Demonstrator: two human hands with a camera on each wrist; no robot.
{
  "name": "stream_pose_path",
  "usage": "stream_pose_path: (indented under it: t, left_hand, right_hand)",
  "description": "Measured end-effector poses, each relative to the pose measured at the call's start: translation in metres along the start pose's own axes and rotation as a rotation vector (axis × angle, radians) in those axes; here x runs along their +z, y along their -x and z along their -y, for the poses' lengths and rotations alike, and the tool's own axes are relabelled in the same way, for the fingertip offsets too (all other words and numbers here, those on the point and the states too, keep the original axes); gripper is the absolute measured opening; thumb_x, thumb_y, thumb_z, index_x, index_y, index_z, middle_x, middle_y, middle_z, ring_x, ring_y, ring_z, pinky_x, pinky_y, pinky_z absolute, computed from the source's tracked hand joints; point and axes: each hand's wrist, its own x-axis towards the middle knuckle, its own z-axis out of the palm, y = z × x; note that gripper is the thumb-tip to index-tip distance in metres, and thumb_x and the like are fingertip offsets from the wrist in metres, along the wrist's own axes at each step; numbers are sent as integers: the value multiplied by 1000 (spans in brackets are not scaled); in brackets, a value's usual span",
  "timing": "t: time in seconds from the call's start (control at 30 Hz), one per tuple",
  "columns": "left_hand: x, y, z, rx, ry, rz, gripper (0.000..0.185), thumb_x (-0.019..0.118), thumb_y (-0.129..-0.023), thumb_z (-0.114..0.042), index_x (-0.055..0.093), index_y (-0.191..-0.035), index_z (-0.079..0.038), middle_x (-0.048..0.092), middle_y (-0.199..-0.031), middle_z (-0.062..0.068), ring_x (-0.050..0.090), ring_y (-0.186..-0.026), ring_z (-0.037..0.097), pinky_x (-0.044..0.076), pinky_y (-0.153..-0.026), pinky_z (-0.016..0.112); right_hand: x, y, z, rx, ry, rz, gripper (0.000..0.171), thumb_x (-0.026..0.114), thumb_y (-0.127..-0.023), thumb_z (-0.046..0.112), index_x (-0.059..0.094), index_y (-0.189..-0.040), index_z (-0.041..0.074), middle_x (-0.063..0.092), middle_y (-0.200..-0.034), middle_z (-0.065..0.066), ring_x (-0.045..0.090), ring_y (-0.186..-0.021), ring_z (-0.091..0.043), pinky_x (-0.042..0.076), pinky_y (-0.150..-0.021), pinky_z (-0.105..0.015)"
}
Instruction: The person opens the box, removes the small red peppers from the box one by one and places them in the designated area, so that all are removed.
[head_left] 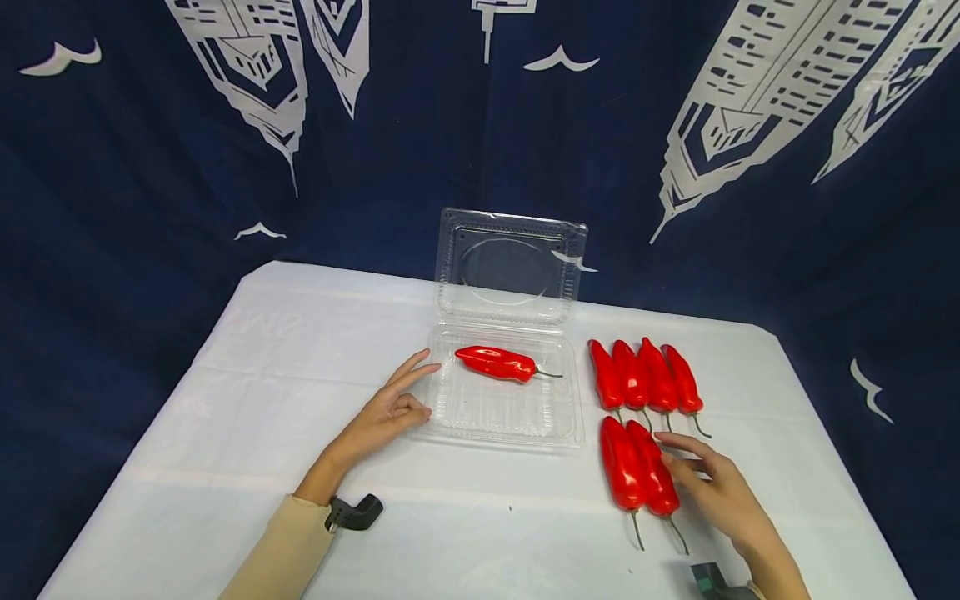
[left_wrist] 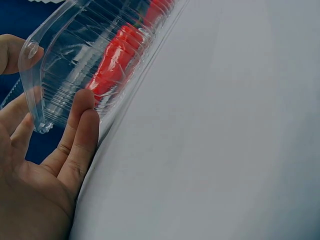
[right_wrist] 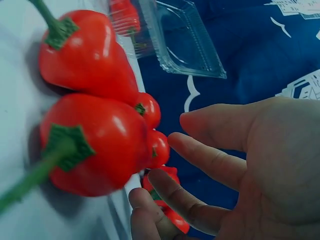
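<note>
Clear plastic clamshell [head_left: 504, 408] could skid off mid-worktop: relaxed left hand [head_left: 387, 415] merely touches it; empty right hand [head_left: 712, 483] nudges rollable peppers [head_left: 639, 471].

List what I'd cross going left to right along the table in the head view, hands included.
Left hand → clear clamshell box with one red pepper inside → row of four red peppers, with a pair of red peppers in front of them → right hand beside that pair.
</note>
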Motion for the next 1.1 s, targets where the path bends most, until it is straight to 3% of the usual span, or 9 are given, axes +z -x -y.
stream_pose_path:
  t: [0.47, 0.7, 0.9, 1.1]
  left_hand:
    - [0, -2, 2, 16, -4, 5, 66, 64, -93, 1, 40, -153, -11, 11, -169, -4, 64, -84, 23, 53, -77, 18]
    - [0, -1, 1, 3, -5, 4, 67, 64, -93, 0, 40, -154, -14, 11, -168, -7, 64, -84, 23, 53, -77, 18]
    - [0, -2, 1, 9, -3, 8, 66, 65, -93, -1, 40, -154, -12, 11, -168, -5, 64, -84, 24, 53, -77, 19]
    - [-1, -2, 2, 6, -11, 4, 66, 64, -93, 0, 40, -154, -14, 11, -168, -6, 64, -83, 23, 53, -77, 19]
  right_hand:
    - [-18, -1, 2, -12, 38, -19, 50, 56, -103, 26, 47, -147, 6, 46, -146, -29, 56, -117, -45, 56, -86, -59]
    - [-24, -4, 9, -83, 48, -46, 48, 58, -102, 27, 50, -145, 7, 48, -144, -27, 55, -115, -42, 57, -84, -59]
    - [-26, -7, 16, -151, 57, -64, 46, 59, -101, 29, 53, -143, 9, 51, -143, -23, 51, -121, -38, 54, -89, -61]
    - [-27, -11, 27, -208, 89, -86, 43, 61, -100, 26, 57, -140, 11, 58, -137, -18, 57, -110, -25, 54, -82, -23]
